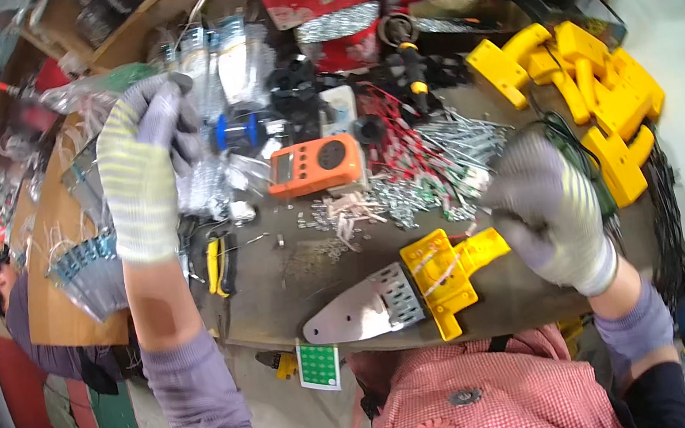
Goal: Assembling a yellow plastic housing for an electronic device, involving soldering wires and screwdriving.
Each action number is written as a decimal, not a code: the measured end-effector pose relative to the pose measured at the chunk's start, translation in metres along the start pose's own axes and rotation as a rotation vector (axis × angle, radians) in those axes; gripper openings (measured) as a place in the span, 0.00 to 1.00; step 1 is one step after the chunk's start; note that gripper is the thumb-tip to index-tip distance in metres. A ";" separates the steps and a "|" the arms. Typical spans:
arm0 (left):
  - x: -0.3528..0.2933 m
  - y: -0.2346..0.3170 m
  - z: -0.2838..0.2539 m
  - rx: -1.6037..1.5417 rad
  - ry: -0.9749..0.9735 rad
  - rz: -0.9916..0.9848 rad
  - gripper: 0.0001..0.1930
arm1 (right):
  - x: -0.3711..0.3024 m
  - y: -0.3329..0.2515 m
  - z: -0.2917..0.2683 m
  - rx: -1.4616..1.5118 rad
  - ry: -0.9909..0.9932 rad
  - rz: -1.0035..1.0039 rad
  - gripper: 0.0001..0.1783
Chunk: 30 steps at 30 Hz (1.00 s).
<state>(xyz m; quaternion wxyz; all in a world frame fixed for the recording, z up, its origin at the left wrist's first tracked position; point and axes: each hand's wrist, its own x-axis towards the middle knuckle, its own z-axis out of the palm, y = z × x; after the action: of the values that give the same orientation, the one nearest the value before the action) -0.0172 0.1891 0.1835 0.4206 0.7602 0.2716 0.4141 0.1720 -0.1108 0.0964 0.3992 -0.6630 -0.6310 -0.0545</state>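
Nearest us, along the front of the bench [268,306], we had the yellow housing [435,275], with the silver plate [362,309] reaching left from it; their long axis ran across us, its right end tipped slightly away. The yellow handle [484,250] pointed at the right hand [552,221], much the nearer one, just to its right. That gloved hand's fingers were curled but blurred; we could not tell whether they met, gripped anything or touched the handle. Farther off, leftward, we saw the left hand [138,157] raised, fingers bent; whether they pinched something, we could not tell. Beyond lay loose screws [466,145].
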 end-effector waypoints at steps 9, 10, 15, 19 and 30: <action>-0.136 0.003 0.079 -0.305 0.218 0.133 0.03 | 0.010 -0.027 0.043 0.767 -0.080 0.142 0.21; -0.139 -0.004 0.077 -0.327 0.270 0.007 0.05 | 0.002 -0.027 0.035 0.557 -0.081 0.174 0.18; -0.197 -0.024 0.091 -0.431 0.109 -0.096 0.05 | -0.035 -0.038 0.020 0.090 -0.174 0.296 0.14; -0.226 -0.032 0.077 -0.679 -0.188 -0.164 0.07 | -0.075 -0.038 0.001 0.497 -0.255 0.445 0.14; -0.200 -0.080 0.057 0.627 -0.590 0.266 0.54 | -0.101 -0.005 -0.016 -0.587 -0.350 0.002 0.12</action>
<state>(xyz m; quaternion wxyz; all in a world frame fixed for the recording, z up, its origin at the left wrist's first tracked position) -0.0758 0.0535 0.0168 0.1726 0.9647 0.1522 0.1279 0.1542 -0.2015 0.0511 0.0770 -0.7497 -0.6465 -0.1190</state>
